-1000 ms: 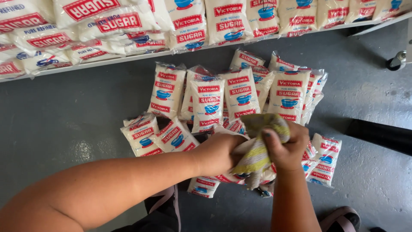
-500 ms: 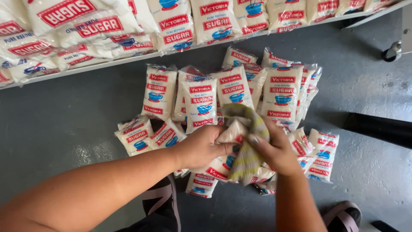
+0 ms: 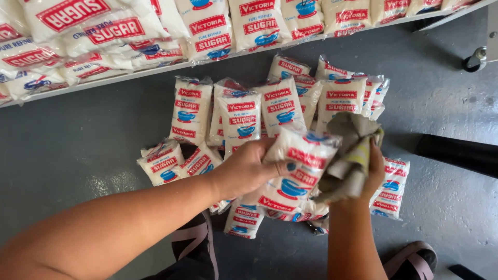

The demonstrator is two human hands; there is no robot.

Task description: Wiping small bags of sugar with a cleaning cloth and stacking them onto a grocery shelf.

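The left hand (image 3: 249,168) grips 1 sugar packet (image 3: 295,173) above the pile of packets (image 3: 280,103) on the floor; the right hand (image 3: 371,173) is closed around a cloth (image 3: 350,155) beside it. Hold firmly, wipe each face evenly.

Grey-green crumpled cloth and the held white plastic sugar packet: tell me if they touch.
Touching. Head view shows the cloth in the right hand pressed against the packet held by the left hand.

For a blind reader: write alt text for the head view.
A left hand holds a white sugar bag while the right hand presses a grey cloth against it. More bags lie on the grey floor below a stocked shelf.
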